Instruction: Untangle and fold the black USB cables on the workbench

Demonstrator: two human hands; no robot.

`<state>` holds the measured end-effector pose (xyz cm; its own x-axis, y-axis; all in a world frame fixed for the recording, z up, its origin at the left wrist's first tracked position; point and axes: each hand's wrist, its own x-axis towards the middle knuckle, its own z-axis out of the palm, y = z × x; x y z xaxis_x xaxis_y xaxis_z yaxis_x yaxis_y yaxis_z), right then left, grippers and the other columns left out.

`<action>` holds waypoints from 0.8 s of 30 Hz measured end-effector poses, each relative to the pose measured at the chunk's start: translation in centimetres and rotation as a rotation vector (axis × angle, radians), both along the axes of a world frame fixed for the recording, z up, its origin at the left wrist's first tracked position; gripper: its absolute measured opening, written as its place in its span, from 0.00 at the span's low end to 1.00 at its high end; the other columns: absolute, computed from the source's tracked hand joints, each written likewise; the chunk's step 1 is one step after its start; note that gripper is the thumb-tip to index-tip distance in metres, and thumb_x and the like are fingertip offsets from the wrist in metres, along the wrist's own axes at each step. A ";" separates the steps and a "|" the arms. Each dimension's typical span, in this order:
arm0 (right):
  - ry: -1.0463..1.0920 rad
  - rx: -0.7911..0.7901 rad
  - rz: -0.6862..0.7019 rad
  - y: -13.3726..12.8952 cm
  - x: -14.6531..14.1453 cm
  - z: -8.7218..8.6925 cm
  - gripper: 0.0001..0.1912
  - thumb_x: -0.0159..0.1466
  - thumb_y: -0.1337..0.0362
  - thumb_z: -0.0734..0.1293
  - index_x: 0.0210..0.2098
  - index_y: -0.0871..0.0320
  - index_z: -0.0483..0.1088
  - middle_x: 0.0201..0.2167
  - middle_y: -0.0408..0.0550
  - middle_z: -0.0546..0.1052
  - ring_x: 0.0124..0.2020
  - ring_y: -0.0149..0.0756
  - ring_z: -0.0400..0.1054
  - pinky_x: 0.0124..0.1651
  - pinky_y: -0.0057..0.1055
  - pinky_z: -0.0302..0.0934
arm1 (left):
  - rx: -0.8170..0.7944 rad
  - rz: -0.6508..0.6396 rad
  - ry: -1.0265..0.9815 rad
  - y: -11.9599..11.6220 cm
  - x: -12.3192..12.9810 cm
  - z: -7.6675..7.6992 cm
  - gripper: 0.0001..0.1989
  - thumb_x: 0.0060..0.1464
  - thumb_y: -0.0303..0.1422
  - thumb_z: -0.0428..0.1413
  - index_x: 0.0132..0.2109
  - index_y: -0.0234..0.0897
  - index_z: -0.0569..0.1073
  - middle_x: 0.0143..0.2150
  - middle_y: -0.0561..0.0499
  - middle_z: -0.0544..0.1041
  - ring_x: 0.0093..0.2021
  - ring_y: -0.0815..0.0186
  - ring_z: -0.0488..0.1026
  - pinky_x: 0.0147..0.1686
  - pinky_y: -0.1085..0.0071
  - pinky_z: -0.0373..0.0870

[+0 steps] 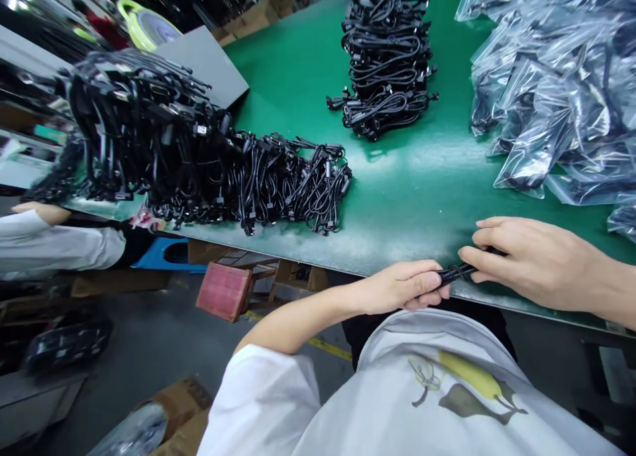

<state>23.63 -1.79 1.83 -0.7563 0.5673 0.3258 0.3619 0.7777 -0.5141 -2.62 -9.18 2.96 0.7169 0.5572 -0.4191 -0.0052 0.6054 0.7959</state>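
My left hand [420, 285] is closed around one end of a folded bundle of black cable [458, 272], just over the near edge of the green table [397, 191]. The fingers of my right hand [531, 260] are curled on the bundle's other end, partly hiding it. Beyond my hands lies a stack of coiled black cables [387, 65]. To the left, a long row of bundled black cables [293, 184] runs along the table edge. Clear plastic bags [561, 105] with dark contents are piled at the right.
A grey board [203, 65] stands behind the cable row, near a yellow-green fan [152, 26]. At the far left a co-worker's sleeve [59, 244] shows beside the table. Below the edge are a red-topped stool [224, 290], a blue stool [171, 254] and cardboard boxes [181, 403].
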 end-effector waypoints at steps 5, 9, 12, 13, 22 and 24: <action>0.339 -0.734 -0.260 0.7 -1.5 0.6 0.37 0.61 0.41 0.72 0.64 0.48 0.66 0.58 0.54 0.75 0.56 0.50 0.73 0.56 0.48 0.70 | 0.384 0.218 0.261 1.4 1.1 -0.2 0.24 0.65 0.56 0.47 0.39 0.36 0.65 0.30 0.56 0.62 0.27 0.74 0.57 0.28 0.74 0.56; 0.610 -1.147 -0.274 0.9 -4.2 1.4 0.29 0.57 0.48 0.78 0.52 0.53 0.70 0.44 0.51 0.82 0.47 0.47 0.78 0.52 0.45 0.71 | 0.516 0.243 0.283 3.2 3.5 -1.6 0.27 0.66 0.58 0.42 0.35 0.37 0.62 0.27 0.57 0.61 0.26 0.73 0.57 0.29 0.72 0.57; 0.709 -1.134 -0.354 1.3 -5.5 1.4 0.21 0.57 0.52 0.78 0.43 0.55 0.72 0.35 0.47 0.82 0.40 0.42 0.79 0.46 0.40 0.71 | 0.313 0.263 0.148 4.2 4.8 -3.1 0.29 0.62 0.62 0.44 0.34 0.38 0.61 0.25 0.59 0.58 0.22 0.74 0.54 0.23 0.73 0.53; 0.727 -1.130 -0.362 1.5 -5.7 1.2 0.20 0.57 0.52 0.78 0.42 0.55 0.72 0.35 0.46 0.82 0.38 0.42 0.79 0.46 0.39 0.71 | 0.258 0.265 0.102 4.4 5.0 -3.5 0.30 0.61 0.63 0.45 0.35 0.38 0.61 0.25 0.59 0.58 0.22 0.75 0.55 0.22 0.73 0.52; 0.786 -1.249 -0.048 2.5 -5.9 1.9 0.16 0.57 0.59 0.79 0.41 0.53 0.73 0.27 0.36 0.77 0.30 0.29 0.72 0.58 0.42 0.67 | -0.105 0.084 -0.341 4.9 4.5 -3.7 0.31 0.53 0.61 0.58 0.30 0.39 0.59 0.21 0.62 0.54 0.17 0.78 0.48 0.16 0.77 0.42; 0.761 -1.259 0.059 2.8 -5.5 2.2 0.15 0.58 0.58 0.79 0.40 0.53 0.73 0.28 0.37 0.77 0.31 0.29 0.72 0.57 0.42 0.67 | -0.194 0.009 -0.453 4.9 4.4 -3.3 0.31 0.52 0.60 0.60 0.28 0.38 0.59 0.19 0.61 0.54 0.16 0.77 0.48 0.14 0.78 0.42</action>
<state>18.10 1.04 4.06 -0.6644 0.7469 -0.0274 -0.3150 -0.3131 -0.8960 1.75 -4.29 -0.35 0.8465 0.5069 -0.1626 -0.3311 0.7405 0.5849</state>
